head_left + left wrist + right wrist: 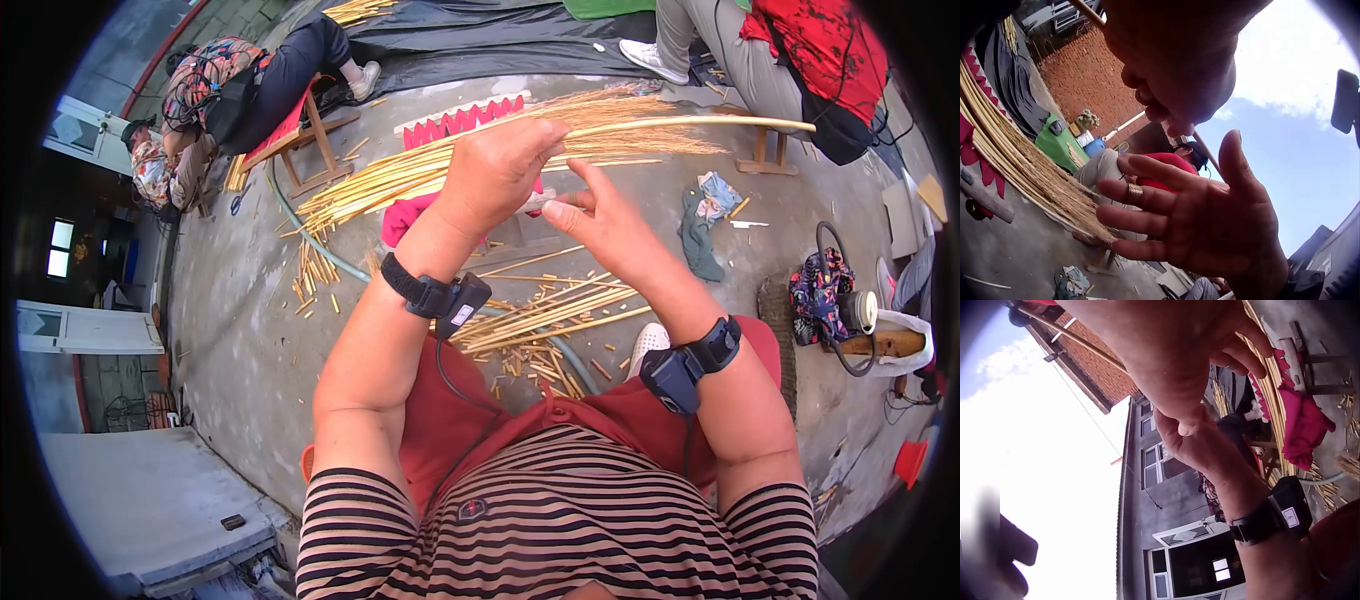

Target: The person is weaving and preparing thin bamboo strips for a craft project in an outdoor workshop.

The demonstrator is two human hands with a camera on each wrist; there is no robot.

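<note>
Your left hand (500, 170) curls round 1 stalk (700, 122), long, slender, pale yellow and slightly bowed, held above the bundle (390, 190) and reaching out to your right. Your right hand (605, 225) spreads wide near it, with 1 ring (1135, 189) on a finger.

The left hand (505, 165) holds a long yellow stick (700, 121) that pokes out to the right, and the right hand (605, 220) is just beside it with its fingers out. Under the hands there is a big bunch of stalks (375, 190) with brushy ends, and near the knees lie more sticks (560, 315) and lots of little cut bits (315, 270) on the gray ground (240, 330). A person in a red top (820, 50) is at the upper right, and a bendy hose (340, 262) runs along the ground.
</note>
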